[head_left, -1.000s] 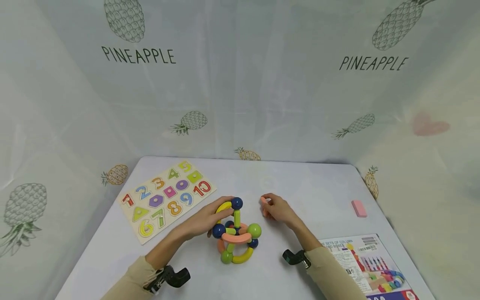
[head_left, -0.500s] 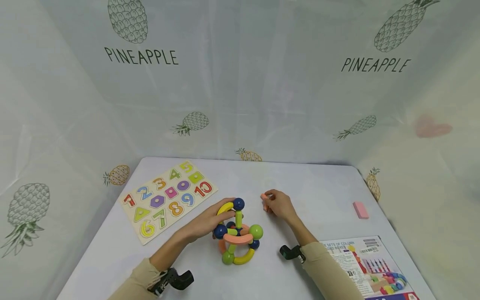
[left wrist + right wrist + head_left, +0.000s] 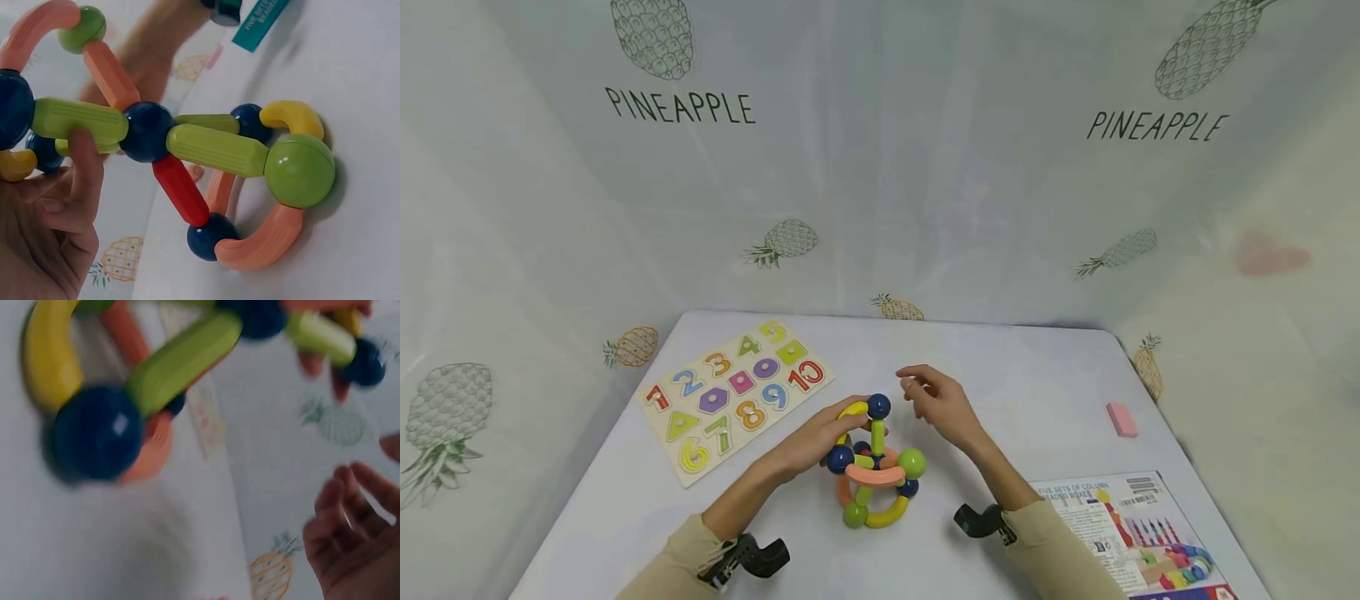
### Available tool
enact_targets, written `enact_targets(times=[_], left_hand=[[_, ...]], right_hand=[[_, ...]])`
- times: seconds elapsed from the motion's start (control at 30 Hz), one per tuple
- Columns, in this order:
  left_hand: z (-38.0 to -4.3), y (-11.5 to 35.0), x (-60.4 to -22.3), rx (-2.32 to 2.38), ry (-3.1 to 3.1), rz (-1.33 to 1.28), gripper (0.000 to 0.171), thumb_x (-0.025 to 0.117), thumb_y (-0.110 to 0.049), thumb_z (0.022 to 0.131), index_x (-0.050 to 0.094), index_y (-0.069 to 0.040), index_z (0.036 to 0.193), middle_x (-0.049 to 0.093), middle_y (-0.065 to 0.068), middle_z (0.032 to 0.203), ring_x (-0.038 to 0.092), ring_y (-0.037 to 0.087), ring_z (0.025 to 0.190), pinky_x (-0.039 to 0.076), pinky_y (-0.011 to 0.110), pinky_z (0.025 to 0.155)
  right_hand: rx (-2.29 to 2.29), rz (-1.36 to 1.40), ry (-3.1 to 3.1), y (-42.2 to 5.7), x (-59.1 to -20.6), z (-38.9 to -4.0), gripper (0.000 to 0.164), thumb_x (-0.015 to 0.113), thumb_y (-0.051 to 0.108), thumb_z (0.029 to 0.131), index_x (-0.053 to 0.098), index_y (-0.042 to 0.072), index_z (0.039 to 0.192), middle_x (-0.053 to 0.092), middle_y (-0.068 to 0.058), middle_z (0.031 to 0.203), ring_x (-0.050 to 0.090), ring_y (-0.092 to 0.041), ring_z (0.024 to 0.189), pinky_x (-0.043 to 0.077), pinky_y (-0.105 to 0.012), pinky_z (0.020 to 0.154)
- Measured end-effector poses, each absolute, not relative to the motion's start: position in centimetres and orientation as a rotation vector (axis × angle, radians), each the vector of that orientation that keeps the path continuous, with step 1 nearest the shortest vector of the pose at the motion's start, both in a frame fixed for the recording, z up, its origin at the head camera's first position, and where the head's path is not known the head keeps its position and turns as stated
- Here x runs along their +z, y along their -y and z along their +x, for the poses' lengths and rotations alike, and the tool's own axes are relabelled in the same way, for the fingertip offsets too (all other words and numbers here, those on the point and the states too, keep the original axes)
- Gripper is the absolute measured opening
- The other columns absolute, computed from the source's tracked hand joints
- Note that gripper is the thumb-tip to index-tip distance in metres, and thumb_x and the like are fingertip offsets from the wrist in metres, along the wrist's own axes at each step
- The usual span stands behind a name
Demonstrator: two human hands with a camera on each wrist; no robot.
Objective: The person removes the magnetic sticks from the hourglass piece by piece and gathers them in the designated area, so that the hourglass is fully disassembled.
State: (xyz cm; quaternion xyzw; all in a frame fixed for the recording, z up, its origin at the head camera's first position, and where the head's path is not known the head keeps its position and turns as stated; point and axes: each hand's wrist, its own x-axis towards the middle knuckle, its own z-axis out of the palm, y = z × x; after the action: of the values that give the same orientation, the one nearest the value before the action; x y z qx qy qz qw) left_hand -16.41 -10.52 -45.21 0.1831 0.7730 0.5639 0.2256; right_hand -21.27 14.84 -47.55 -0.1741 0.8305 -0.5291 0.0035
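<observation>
A magnetic ball-and-rod construction (image 3: 875, 476), with blue and green balls, green, red and salmon rods and curved yellow and salmon pieces, stands on the white table. My left hand (image 3: 816, 437) grips its upper left part around the curved yellow piece, below the top blue ball (image 3: 878, 406). In the left wrist view, the fingers of that hand (image 3: 56, 231) touch a green rod (image 3: 78, 119). Above the table, right of the construction, my right hand (image 3: 947, 410) has its fingers spread and loosely bent. Nothing shows between those fingers in the right wrist view.
At the left lies a number-and-shape puzzle board (image 3: 730, 409). A pink block (image 3: 1122, 419) is near the table's right edge, and a printed toy box (image 3: 1075, 521) lies at the front right. A pineapple-print curtain (image 3: 955, 208) hangs behind the table.
My right hand has let go of the small salmon piece it pinched and lifted slightly leftward, fingers spreading. My left hand keeps its grip on the construction, which has barely moved.
</observation>
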Motion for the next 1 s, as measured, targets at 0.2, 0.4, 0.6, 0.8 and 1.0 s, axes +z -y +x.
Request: enact_targets(times=[0.2,0.4,0.6,0.8,1.0], left_hand=[[-16.5,10.4,-44.7,1.602,-2.136,0.536,0.045,0.042,-0.039,0.108,0.052,-0.014,0.144,0.064,0.010,0.116,0.066,0.026,0.097,0.054,0.040,0.083],[-16.4,10.0,-44.4,1.656,-2.065,0.523,0.046,0.046,-0.036,0.107,0.049,-0.009,0.145,0.062,0.013,0.128,0.068,0.027,0.108,0.053,0.045,0.097],[-16.3,9.9,-44.3,1.700,-2.006,0.527,0.047,0.045,-0.032,0.108,0.046,-0.006,0.147,0.061,0.016,0.125,0.071,0.028,0.102,0.055,0.048,0.093],[-16.4,9.9,-44.2,1.716,-1.990,0.535,0.046,0.045,-0.029,0.108,0.047,-0.001,0.145,0.061,0.018,0.123,0.071,0.029,0.102,0.055,0.047,0.092],[-16.5,9.9,-44.2,1.699,-1.988,0.547,0.046,0.044,-0.029,0.109,0.047,0.001,0.144,0.063,0.017,0.122,0.071,0.030,0.102,0.058,0.038,0.088]], right_hand=[[-1.502,-0.919,-2.445,-13.1,-45.2,-19.6,0.037,0.066,0.029,0.099,0.062,0.022,0.135,0.067,0.002,0.107,0.063,-0.025,0.079,0.054,-0.032,0.064],[-1.442,-1.029,-2.513,-12.8,-45.1,-18.8,0.042,0.072,0.030,0.095,0.063,0.019,0.134,0.069,0.007,0.102,0.064,-0.015,0.081,0.057,-0.033,0.069],[-1.438,-1.047,-2.567,-12.8,-45.3,-18.7,0.043,0.073,0.036,0.093,0.063,0.023,0.133,0.068,0.012,0.095,0.064,-0.011,0.079,0.057,-0.031,0.069],[-1.512,-1.070,-2.499,-12.9,-45.6,-18.8,0.038,0.072,0.031,0.094,0.064,0.023,0.131,0.071,0.008,0.107,0.069,-0.010,0.083,0.059,-0.028,0.073],[-1.558,-1.064,-2.468,-13.0,-45.8,-18.8,0.037,0.072,0.028,0.094,0.065,0.022,0.130,0.073,0.005,0.109,0.071,-0.011,0.085,0.059,-0.028,0.074]])
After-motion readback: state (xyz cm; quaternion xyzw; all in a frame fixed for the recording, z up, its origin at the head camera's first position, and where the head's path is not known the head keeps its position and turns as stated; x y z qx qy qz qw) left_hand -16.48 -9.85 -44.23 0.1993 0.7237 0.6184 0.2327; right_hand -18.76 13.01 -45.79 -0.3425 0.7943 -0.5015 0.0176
